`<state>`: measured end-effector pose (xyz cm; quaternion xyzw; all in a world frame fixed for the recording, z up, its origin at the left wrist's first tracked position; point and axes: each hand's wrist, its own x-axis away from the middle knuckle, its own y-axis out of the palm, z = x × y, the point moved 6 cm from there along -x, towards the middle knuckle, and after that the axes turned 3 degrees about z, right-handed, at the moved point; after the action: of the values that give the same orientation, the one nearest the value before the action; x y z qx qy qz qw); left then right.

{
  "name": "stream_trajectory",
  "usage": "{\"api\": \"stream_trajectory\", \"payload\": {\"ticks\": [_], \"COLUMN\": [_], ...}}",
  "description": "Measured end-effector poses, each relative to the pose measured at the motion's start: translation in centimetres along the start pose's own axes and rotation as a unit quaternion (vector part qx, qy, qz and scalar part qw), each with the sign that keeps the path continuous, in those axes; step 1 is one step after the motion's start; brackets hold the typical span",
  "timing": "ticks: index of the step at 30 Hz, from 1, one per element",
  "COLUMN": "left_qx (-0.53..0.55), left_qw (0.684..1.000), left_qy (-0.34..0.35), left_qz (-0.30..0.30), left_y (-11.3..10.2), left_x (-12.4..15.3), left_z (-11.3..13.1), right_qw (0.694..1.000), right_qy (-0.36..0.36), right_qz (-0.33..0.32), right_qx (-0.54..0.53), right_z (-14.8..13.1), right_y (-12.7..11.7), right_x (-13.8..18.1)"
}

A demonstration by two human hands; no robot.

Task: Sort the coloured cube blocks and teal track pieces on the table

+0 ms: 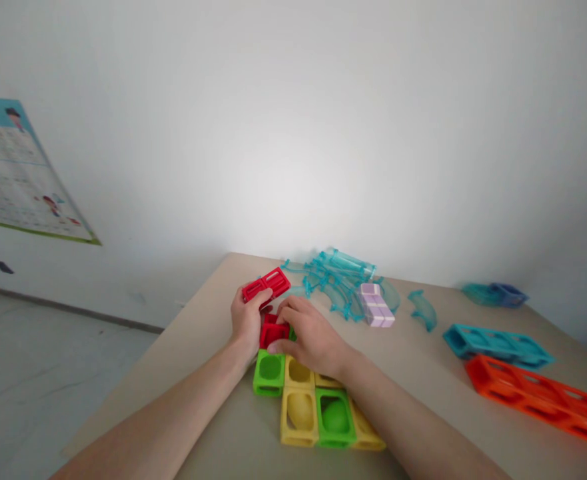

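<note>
My left hand (247, 320) is closed around a red block piece (268, 285) with slotted openings, held raised over the table. My right hand (313, 335) has thumb and fingers around a red cube block (273, 333), which sits at the far end of a group of joined hollow blocks. In that group a green block (269, 371) lies just in front of the red one, beside a yellow block (299, 373). Nearer to me are another yellow block (299, 418) and a green block (334, 419). My right hand and forearm hide part of the group.
Translucent teal track pieces (336, 280) are heaped by the wall, with a lilac block piece (376, 305) in front. A curved teal piece (424, 311) lies alone. To the right are a teal block row (496, 345), an orange block row (538, 397) and a dark blue block (509, 295).
</note>
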<state>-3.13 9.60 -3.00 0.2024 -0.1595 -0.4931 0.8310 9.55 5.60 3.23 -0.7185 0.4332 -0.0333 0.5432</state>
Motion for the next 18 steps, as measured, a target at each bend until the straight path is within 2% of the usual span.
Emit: {"api": "stream_trajectory", "payload": {"ticks": [6, 12, 18], "left_qx": [0.048, -0.011, 0.011], "left_qw": [0.999, 0.998, 0.998], "left_qy": [0.007, 0.032, 0.005], "left_qz": [-0.014, -0.057, -0.064], "left_y": [0.2, 0.8, 0.9], "left_x": [0.2, 0.7, 1.0], "left_z": [0.1, 1.0, 0.8], "right_qw": [0.999, 0.998, 0.999], "right_qy": [-0.025, -0.025, -0.014], "right_qz": [0.015, 0.028, 0.02], "right_qx": [0.032, 0.047, 0.03], "right_z": [-0.3, -0.7, -0.7], "right_y": [-0.3, -0.8, -0.9], "right_x": [0.3, 0.4, 0.5]}}
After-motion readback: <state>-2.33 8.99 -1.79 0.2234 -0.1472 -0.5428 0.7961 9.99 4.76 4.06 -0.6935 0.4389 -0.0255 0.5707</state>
